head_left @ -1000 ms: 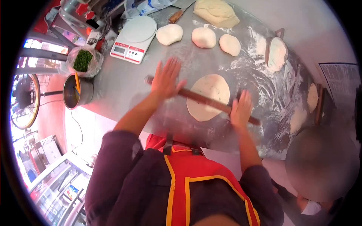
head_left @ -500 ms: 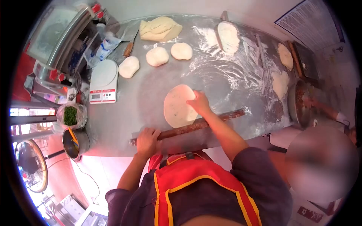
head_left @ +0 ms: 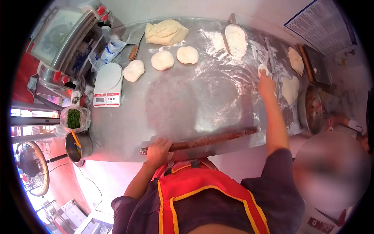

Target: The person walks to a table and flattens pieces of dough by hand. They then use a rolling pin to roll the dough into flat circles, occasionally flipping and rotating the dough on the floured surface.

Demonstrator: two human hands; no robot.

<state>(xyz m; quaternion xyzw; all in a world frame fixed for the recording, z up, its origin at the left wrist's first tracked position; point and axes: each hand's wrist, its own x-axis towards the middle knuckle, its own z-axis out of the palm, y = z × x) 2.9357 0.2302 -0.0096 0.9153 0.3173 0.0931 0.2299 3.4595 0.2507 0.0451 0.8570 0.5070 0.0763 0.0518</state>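
Note:
My left hand (head_left: 159, 151) is closed around the left end of a long brown rolling pin (head_left: 210, 139), which lies along the near edge of the metal table. My right hand (head_left: 265, 82) reaches far forward over the floured right side. At its fingertips is a small white piece (head_left: 262, 68) that looks like dough, its full shape not clear. Three round dough pieces (head_left: 162, 60) sit in a row toward the back left. Behind them rests a big lump of dough (head_left: 166, 32). Flattened dough pieces (head_left: 290, 89) lie at the right edge.
A white kitchen scale (head_left: 108, 84) stands at the left, near a bag of chopped greens (head_left: 74, 118) and a metal pot (head_left: 72, 150). A scraper (head_left: 134, 50) lies behind. A flour container (head_left: 236, 40) is at the back. Another person's hand is near a metal bowl (head_left: 310, 105) on the right.
My right hand has moved forward and right from the table's middle. The flat dough disc is no longer in the middle. The rolling pin and my left hand have shifted slightly right.

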